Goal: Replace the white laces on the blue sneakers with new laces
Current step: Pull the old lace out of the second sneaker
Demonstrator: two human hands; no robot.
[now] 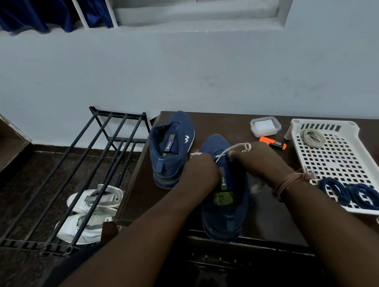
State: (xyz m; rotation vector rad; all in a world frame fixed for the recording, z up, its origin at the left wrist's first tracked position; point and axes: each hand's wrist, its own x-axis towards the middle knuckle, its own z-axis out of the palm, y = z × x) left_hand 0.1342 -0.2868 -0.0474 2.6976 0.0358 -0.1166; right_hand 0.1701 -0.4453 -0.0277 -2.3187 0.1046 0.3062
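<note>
We work on the near blue sneaker [225,198], which stands toe-away on the dark table [226,124], its heel overhanging the table's front edge. Our left hand [199,170] curls over the shoe's left side by the tongue, though what its fingers pinch is hidden from us. Our right hand [253,160] pinches the white lace [238,146], which loops above the knuckles and runs down to the eyelets.

The second blue sneaker [171,148] stands just left, near the table's left edge, with a narrow gap between the two shoes. To the right, bare tabletop separates our wrist from the white perforated tray [341,158], whose near corner juts past the table edge; it holds dark blue laces [351,193] and a grey lace [313,138]. An orange marker [273,143] and a small clear box [265,126] lie behind our right hand.
</note>
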